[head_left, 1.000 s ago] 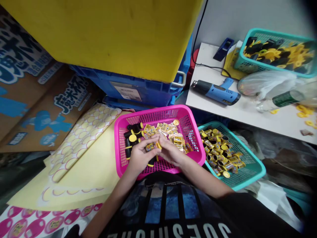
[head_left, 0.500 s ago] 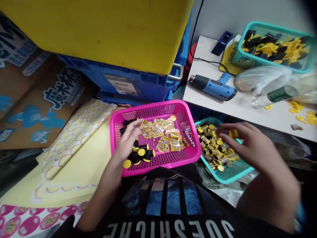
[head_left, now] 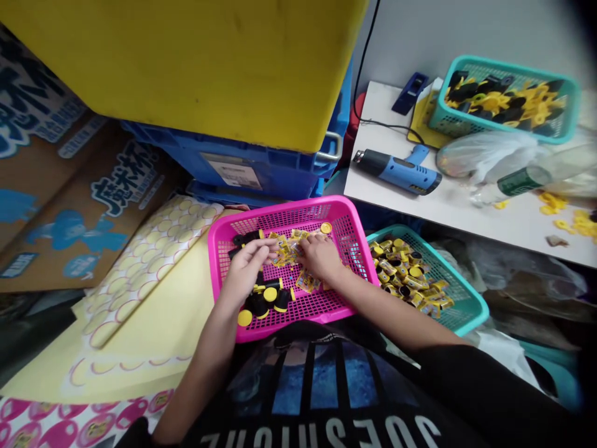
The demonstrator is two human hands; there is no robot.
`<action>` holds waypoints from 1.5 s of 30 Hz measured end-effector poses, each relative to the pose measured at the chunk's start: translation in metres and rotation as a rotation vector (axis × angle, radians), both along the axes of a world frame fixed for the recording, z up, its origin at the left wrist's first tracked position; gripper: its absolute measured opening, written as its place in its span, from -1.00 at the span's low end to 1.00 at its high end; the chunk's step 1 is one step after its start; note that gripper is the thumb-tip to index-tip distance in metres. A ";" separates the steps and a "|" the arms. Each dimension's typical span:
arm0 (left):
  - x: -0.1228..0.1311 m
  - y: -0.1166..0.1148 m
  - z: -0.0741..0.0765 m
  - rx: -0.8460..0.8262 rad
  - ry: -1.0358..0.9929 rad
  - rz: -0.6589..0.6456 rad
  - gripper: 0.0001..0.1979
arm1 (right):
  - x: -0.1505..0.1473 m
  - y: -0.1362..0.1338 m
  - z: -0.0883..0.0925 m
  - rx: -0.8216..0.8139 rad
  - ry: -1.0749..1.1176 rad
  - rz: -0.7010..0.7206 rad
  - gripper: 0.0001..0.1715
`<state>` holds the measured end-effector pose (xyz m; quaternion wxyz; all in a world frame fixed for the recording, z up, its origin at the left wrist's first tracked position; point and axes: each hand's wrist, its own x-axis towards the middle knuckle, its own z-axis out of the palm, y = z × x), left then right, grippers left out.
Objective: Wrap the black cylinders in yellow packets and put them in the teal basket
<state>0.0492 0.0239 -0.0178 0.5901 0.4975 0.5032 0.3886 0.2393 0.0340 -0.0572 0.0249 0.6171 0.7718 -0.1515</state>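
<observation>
A small workshop or packing corner, judging by the heat gun [head_left: 398, 172] on a white bench [head_left: 389, 199], stacked plastic crates [head_left: 289, 169], printed cartons [head_left: 74, 230] and baskets of small parts, one pink [head_left: 321, 313], others teal [head_left: 466, 325]

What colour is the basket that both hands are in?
The basket is bright pink; the head view shows it best.

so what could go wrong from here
The right hand is among loose yellow packets in the pink basket, so some might get scattered towards the black cylinders. The right arm passes beside the lower teal basket and could bump it, perhaps spilling its loose pieces.
</observation>
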 end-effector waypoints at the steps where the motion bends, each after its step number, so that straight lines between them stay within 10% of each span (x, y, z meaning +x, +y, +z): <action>1: -0.003 0.000 -0.002 -0.014 -0.022 0.031 -0.75 | 0.002 -0.002 -0.003 0.005 -0.006 0.021 -0.73; 14: 0.019 -0.007 -0.008 -0.288 -0.167 0.008 -0.64 | 0.015 -0.041 0.033 0.267 0.455 0.167 -0.69; 18: 0.020 -0.007 -0.004 -0.165 -0.163 0.089 -0.61 | 0.008 -0.044 0.038 0.216 0.829 -0.121 -0.67; 22: 0.019 -0.007 -0.002 -0.136 -0.113 0.094 -0.53 | -0.005 -0.032 0.036 -0.170 1.163 -0.365 -0.67; 28: 0.010 -0.002 -0.001 -0.096 -0.112 0.243 -0.56 | -0.021 -0.016 0.029 -0.088 1.025 -0.372 -0.46; 34: -0.012 -0.001 0.005 -0.082 0.047 0.401 -0.68 | -0.041 -0.012 0.004 -0.530 0.374 0.061 -0.72; 42: -0.020 -0.013 -0.005 -0.159 0.022 0.342 -0.62 | -0.037 -0.014 0.004 -0.470 0.349 0.015 -0.70; 45: -0.024 -0.017 -0.003 -0.137 0.077 0.303 -0.66 | -0.018 -0.016 0.010 -0.363 0.745 -0.210 -0.66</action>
